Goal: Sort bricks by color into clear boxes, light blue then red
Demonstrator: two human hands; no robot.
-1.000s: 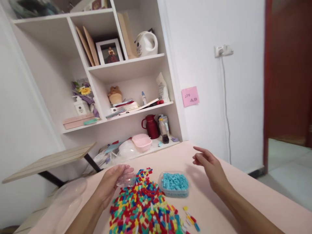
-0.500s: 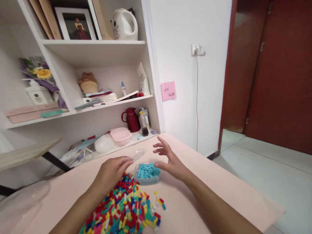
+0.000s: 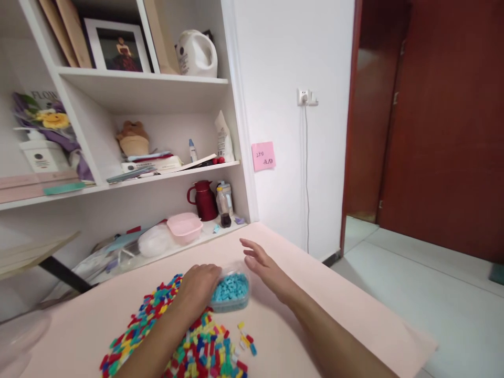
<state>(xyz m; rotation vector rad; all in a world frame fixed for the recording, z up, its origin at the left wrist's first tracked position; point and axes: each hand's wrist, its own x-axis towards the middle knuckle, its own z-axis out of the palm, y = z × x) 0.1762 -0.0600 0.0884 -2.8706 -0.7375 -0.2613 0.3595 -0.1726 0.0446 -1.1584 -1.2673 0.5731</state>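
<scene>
A clear plastic box [image 3: 232, 304] full of light blue toy bricks [image 3: 234, 286] stands on the pink tabletop. My left hand [image 3: 199, 286] is at the box's left side, its fingers closed on a clear lid [image 3: 235, 268], which tilts over the back of the box. The lid is see-through and partly hidden by that hand, so whether it touches the rim I cannot tell. Just right of the box is my right hand [image 3: 268, 268], fingers stretched out and holding nothing. Mixed coloured bricks [image 3: 208, 344] lie in a wide heap under and around my left forearm.
A few loose bricks [image 3: 247, 338] lie right of the heap. Behind the table, a white shelf holds a pink basin [image 3: 185, 227], a dark red jug [image 3: 205, 201] and a bottle [image 3: 224, 210]. The table's right edge [image 3: 354, 294] drops to a tiled floor.
My left hand has brought the lid from behind and left of the box to over it. My right hand has come slightly lower beside the box. The view has shifted a little.
</scene>
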